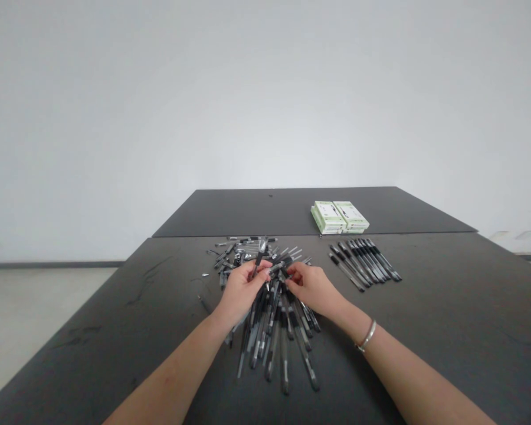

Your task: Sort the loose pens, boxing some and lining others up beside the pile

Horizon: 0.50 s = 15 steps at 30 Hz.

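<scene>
A large pile of clear pens with black grips (284,348) fans toward me in the middle of the dark table. At its far side, my left hand (243,288) is closed in a pinch around a pen (259,257), whose black grip and clear end rise above the fingers. My right hand (313,288) faces it from the right, thumb and fingers closed over the pile. What lies between those fingertips is too small to make out. Loose pen caps and parts (234,254) are scattered just beyond my left hand.
Several pens (365,262) lie side by side in a slanted row to the right. Behind them, white and green boxes (340,217) are stacked on the far table section. A seam (194,237) crosses the dark tabletop (446,307). A pale wall (265,94) stands behind.
</scene>
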{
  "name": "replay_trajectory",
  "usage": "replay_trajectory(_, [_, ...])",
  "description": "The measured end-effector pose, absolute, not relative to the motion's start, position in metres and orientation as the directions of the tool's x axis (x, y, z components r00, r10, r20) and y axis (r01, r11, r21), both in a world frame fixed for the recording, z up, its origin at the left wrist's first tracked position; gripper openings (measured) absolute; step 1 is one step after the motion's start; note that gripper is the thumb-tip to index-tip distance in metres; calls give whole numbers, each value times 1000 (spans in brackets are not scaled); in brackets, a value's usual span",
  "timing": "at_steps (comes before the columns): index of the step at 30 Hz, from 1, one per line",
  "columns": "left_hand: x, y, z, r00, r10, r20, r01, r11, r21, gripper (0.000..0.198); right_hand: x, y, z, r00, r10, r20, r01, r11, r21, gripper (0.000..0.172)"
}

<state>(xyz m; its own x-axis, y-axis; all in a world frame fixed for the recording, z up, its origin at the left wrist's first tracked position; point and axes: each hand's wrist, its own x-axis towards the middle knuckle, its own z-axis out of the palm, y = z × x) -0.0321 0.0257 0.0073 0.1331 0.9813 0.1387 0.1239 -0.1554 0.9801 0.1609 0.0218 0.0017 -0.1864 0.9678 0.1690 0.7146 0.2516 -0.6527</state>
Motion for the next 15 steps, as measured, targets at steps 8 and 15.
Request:
replay_trajectory(8, [-32, 26, 8, 150, 978, 144, 146, -166, 975, 24, 171, 25, 11, -142, 971, 191, 848, 219, -482, 15])
replay_trajectory(15, [-33, 22, 7, 150, 979, 138, 133, -158, 978, 24, 236, 40, 24, 217, 963, 157, 975, -205, -90, 27])
